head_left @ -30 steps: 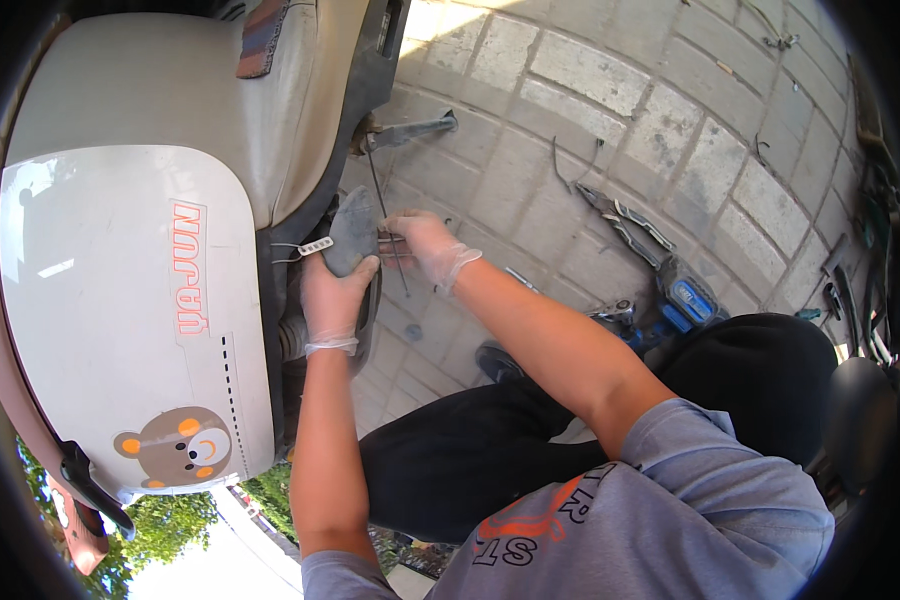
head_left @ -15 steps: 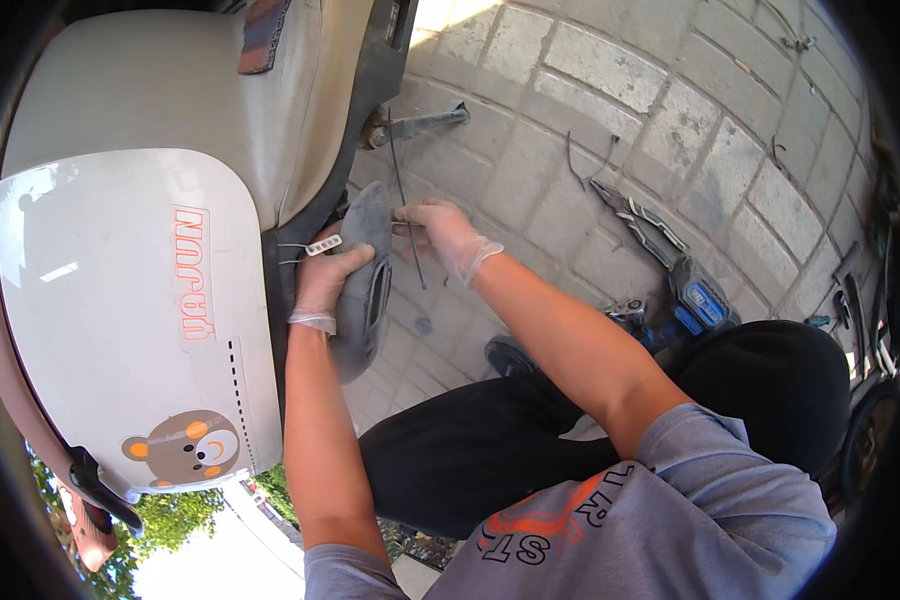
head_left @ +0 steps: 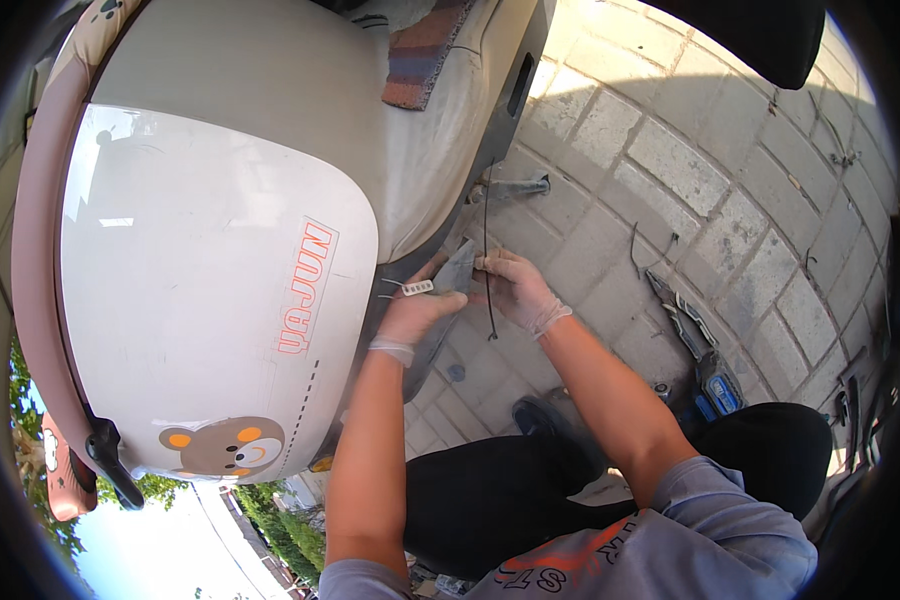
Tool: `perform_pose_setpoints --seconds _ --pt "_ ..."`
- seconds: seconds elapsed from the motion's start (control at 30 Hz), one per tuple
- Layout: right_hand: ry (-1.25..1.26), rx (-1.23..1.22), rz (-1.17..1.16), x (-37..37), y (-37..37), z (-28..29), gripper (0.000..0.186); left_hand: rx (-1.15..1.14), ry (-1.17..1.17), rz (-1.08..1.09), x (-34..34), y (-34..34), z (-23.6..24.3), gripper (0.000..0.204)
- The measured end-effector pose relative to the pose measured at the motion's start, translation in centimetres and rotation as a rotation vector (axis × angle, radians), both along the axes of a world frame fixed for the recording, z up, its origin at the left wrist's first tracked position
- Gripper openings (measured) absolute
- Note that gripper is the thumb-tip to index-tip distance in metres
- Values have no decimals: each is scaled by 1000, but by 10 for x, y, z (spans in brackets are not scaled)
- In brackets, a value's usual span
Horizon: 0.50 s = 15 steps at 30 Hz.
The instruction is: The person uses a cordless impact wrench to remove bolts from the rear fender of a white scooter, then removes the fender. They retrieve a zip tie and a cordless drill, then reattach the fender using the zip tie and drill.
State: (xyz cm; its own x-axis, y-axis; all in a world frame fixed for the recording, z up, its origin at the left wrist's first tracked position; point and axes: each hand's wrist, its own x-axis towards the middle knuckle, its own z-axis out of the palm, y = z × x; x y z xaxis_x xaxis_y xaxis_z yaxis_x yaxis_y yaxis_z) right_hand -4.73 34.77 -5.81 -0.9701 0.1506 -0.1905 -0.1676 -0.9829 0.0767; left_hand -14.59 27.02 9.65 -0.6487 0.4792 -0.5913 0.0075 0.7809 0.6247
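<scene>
A grey, dusty curved plastic guard [head_left: 457,268] sits low beside the white scooter body [head_left: 230,240]. My left hand [head_left: 418,315], in a clear thin glove, grips it with the thumb along its outer face; the other fingers are partly hidden. A small white slotted piece [head_left: 418,287] with thin wires lies against the back of that hand. My right hand [head_left: 518,292], also gloved, is closed at the guard's edge, pinching a long thin black cable tie [head_left: 489,312] that stretches above and below the fingers.
On the grey paving [head_left: 660,160] at right lie pliers [head_left: 678,312] and a blue-and-black power tool [head_left: 716,388]. A metal stand [head_left: 518,187] juts from under the scooter. More tools lie at the far right. My dark-trousered leg [head_left: 470,495] is close below my hands.
The view has shifted, so scooter and hands appear farther right and lower. My left hand keeps its hold on the guard, and my right still pinches the cable tie.
</scene>
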Motion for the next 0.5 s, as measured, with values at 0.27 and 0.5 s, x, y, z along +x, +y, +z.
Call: perform_pose_setpoints --seconds 0.27,0.5 --pt "2 49 36 -3 0 -5 14 -21 11 64 10 -6 0 61" --pt "21 35 16 -5 0 -7 21 -158 195 -10 19 -1 8 56"
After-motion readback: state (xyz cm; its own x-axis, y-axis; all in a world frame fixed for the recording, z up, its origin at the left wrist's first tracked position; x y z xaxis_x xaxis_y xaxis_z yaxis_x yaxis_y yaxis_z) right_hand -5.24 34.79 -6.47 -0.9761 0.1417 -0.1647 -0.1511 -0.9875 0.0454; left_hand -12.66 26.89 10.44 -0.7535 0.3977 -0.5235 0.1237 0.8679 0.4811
